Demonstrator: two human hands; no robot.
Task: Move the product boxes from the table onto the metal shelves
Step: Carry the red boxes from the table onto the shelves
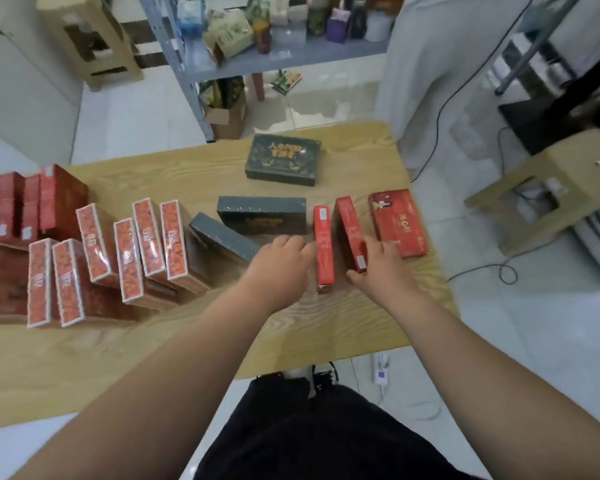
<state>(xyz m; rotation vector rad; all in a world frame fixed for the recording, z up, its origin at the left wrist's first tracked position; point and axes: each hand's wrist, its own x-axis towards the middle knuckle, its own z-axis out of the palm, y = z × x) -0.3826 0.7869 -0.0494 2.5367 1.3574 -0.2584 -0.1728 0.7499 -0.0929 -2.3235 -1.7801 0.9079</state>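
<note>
Red slim box [324, 247] touches the loose-fingered left hand [281, 259], while the right hand [378, 268] clamps the tilted red box [350, 230] beside it.

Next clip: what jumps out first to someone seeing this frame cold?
Both hands meet at the right of the table: the left hand touches an upright red box, the right hand grips a leaning red box beside it. Orange-red boxes crowd the table's left; three dark boxes lie mid-table, with the metal shelf beyond.
</note>
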